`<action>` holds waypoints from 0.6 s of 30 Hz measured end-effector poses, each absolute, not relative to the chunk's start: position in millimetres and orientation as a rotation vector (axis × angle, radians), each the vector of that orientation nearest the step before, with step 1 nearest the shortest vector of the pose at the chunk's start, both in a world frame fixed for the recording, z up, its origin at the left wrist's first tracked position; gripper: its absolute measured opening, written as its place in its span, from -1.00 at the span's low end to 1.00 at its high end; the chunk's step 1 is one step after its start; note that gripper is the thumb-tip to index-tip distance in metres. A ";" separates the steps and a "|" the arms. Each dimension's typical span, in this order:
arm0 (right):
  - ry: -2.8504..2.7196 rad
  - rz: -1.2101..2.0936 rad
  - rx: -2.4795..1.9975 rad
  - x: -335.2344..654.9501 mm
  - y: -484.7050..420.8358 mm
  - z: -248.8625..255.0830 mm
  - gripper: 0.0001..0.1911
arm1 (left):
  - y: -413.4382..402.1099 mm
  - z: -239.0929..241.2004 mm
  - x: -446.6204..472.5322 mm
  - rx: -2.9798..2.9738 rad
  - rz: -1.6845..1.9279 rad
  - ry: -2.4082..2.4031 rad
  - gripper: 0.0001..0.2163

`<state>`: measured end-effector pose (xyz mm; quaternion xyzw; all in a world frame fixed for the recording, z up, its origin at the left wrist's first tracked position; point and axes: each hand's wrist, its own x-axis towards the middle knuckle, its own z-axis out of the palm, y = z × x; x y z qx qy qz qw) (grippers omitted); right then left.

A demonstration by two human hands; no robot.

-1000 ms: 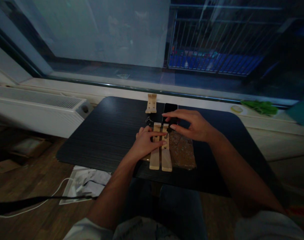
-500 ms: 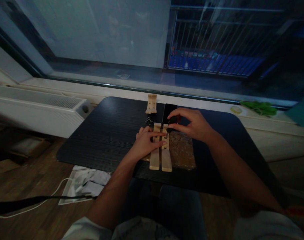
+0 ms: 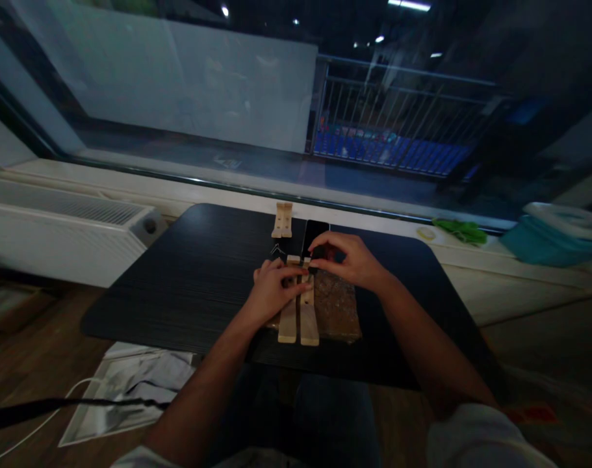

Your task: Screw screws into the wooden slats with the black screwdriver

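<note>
Two pale wooden L-shaped brackets [image 3: 308,329] with holes lie side by side on a brown block wrapped in shiny clear film [image 3: 337,309]. My left hand [image 3: 271,289] reaches across the left one, its thumb and forefinger pressed on the right-hand bracket beside a hole. In my right hand [image 3: 347,259], a black-handled screwdriver [image 3: 317,259] is gripped between thumb and fingers, pointing down at the same bracket close to my left fingertips. The screwdriver's tip is hidden by my fingers. Small metal pieces [image 3: 277,249] lie just beyond my left hand.
A second pair of wooden brackets [image 3: 282,221] stands at the dark table's [image 3: 169,273] back edge, near a black phone [image 3: 316,233]. Behind are the windowsill with green leaves [image 3: 460,230] and a teal container [image 3: 553,240]. A white radiator [image 3: 66,237] is at left.
The view has tilted up and turned slightly right, so everything sits lower and further left. Both hands stay at the right-hand bracket; the screwdriver is still in my right hand.
</note>
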<state>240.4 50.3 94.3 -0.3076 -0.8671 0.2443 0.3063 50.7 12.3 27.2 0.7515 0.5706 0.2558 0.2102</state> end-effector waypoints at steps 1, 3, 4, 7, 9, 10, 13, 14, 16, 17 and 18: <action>-2.290 0.672 -0.809 239.6 49.6 94.5 -0.78 | 12.8 28.2 52.7 2.092 0.734 1.585 -0.78; -2.285 0.734 -0.783 239.9 49.5 95.2 -0.76 | 14.2 29.7 56.4 2.104 0.753 1.579 -0.84; -2.277 0.778 -0.774 241.3 51.0 95.4 -0.74 | 14.8 30.2 57.7 2.105 0.756 1.575 -0.87; -2.170 0.977 -0.845 252.0 66.7 92.7 -0.62 | 15.7 30.7 59.2 2.091 0.755 1.566 -0.89; -2.121 1.060 -1.200 261.8 85.8 86.2 -0.62 | 15.7 30.5 58.8 2.078 0.752 1.557 -0.90; -2.127 1.046 -1.485 266.4 96.6 81.3 -0.58 | 15.6 30.4 58.5 2.073 0.753 1.550 -0.90; -2.160 1.119 -1.794 274.8 126.2 61.8 -0.45 | 15.8 30.1 58.1 2.059 0.745 1.536 -0.90; -2.170 1.165 -1.875 275.4 133.6 55.1 -0.43 | 15.9 30.1 58.2 2.053 0.736 1.537 -0.90; -2.168 1.245 -2.025 273.6 144.1 44.1 -0.42 | 16.1 30.3 58.7 2.042 0.720 1.541 -0.91; -2.160 1.266 -2.084 271.6 147.6 40.4 -0.43 | 16.2 30.3 59.0 2.038 0.716 1.543 -0.91; -2.150 1.284 -2.131 269.3 150.2 38.0 -0.44 | 16.3 30.4 59.2 2.033 0.715 1.546 -0.91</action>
